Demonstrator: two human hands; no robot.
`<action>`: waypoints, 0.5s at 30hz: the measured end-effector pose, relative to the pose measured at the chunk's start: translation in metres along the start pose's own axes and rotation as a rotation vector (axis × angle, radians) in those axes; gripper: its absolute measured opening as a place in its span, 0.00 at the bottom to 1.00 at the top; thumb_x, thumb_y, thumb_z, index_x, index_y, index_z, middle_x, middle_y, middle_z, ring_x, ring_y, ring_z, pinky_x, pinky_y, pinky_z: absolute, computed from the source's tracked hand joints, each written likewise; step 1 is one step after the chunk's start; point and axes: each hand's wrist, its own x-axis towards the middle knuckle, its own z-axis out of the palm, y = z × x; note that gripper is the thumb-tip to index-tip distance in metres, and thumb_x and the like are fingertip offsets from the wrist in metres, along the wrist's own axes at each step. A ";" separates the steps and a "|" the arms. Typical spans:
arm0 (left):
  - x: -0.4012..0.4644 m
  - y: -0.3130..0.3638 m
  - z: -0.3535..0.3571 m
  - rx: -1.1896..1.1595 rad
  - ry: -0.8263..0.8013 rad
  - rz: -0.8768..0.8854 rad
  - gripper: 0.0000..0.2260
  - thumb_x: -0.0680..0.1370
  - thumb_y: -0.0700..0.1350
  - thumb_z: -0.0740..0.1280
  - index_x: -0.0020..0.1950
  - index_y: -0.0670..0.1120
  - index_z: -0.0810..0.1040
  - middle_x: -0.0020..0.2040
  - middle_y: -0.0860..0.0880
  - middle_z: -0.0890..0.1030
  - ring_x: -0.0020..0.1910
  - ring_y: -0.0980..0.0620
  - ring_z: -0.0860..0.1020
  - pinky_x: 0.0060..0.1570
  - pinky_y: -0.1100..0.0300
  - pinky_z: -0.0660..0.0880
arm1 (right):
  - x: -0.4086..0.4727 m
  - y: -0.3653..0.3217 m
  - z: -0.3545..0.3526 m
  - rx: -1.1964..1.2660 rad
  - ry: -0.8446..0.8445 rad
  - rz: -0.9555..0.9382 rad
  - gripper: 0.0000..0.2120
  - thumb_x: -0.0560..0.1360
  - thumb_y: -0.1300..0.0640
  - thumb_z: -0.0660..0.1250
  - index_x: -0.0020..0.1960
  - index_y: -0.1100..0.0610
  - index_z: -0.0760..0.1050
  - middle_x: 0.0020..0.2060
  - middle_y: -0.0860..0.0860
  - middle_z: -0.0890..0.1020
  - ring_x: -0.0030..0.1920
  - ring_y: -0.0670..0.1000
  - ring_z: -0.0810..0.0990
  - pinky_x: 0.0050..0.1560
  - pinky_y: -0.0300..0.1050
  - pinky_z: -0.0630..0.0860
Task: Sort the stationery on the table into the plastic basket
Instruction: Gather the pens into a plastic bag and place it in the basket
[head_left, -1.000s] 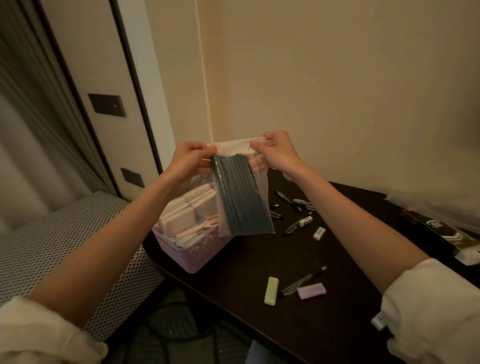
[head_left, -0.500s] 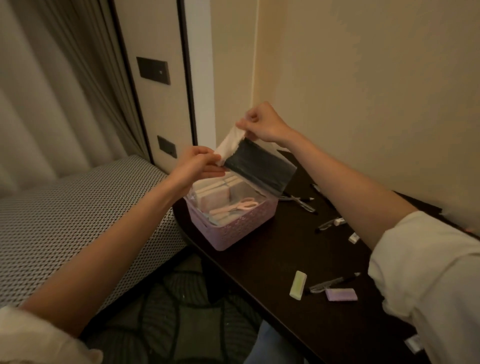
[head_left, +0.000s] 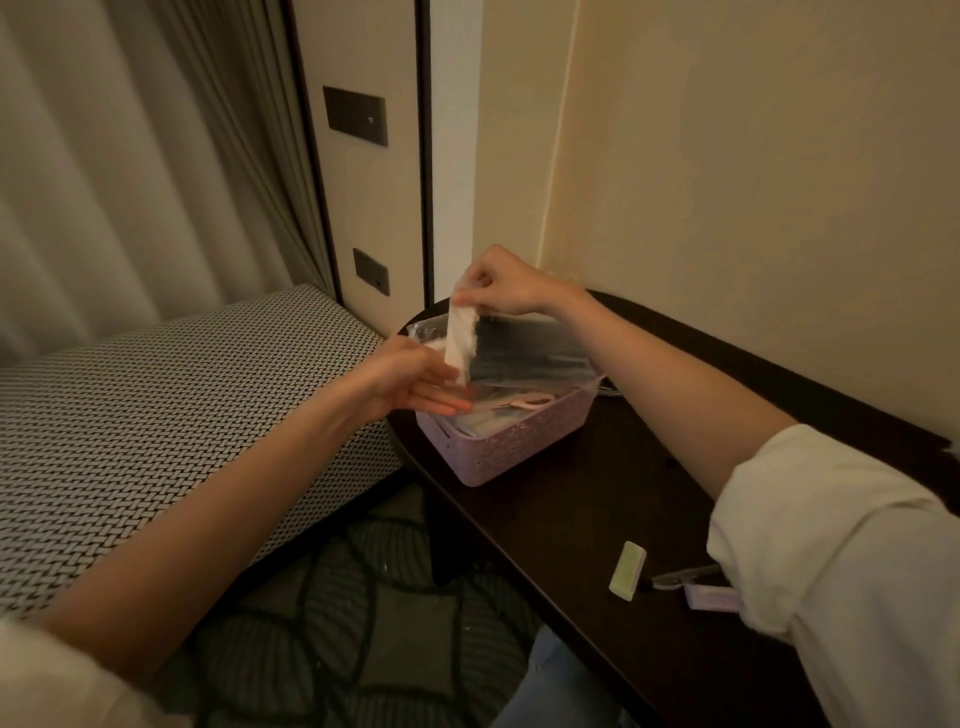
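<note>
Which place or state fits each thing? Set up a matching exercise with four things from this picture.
Things:
1. bag
2. scissors
3. green eraser
4. left hand

Places or states:
A. lying on the dark table near its front edge
B. inside the pink basket
C. open, fingers spread
D. pinched at its top by the right hand

Pairs: 1-D, 2-B, 3-A, 4-C

The basket (head_left: 511, 447) contents are mostly covered by the bag (head_left: 530, 351) and the left hand (head_left: 410, 382), just scissor handles (head_left: 527, 401) poking out. The right sleeve (head_left: 831, 561) hides half the pen (head_left: 685, 576) and purple eraser (head_left: 709, 596). What the dark sticks in the bag are, can't tell.
</note>
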 end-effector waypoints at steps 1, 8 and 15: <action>0.000 -0.003 -0.001 0.002 -0.001 -0.013 0.14 0.77 0.33 0.66 0.62 0.33 0.72 0.47 0.36 0.84 0.45 0.41 0.85 0.38 0.55 0.83 | 0.001 0.000 0.004 -0.001 -0.008 0.004 0.09 0.75 0.59 0.69 0.46 0.66 0.82 0.43 0.59 0.84 0.37 0.46 0.78 0.44 0.44 0.75; 0.001 -0.003 -0.002 -0.120 0.074 0.031 0.12 0.76 0.35 0.66 0.59 0.35 0.74 0.50 0.37 0.84 0.43 0.44 0.85 0.36 0.57 0.82 | -0.001 -0.006 0.003 0.018 0.091 0.082 0.13 0.75 0.58 0.69 0.46 0.69 0.80 0.44 0.64 0.82 0.43 0.57 0.79 0.48 0.48 0.76; 0.018 0.027 0.010 -0.141 0.448 0.485 0.06 0.81 0.39 0.62 0.48 0.40 0.78 0.48 0.41 0.82 0.47 0.48 0.83 0.45 0.59 0.82 | -0.017 -0.019 -0.027 0.306 0.543 0.182 0.12 0.77 0.58 0.67 0.35 0.55 0.72 0.33 0.48 0.75 0.34 0.41 0.74 0.30 0.28 0.69</action>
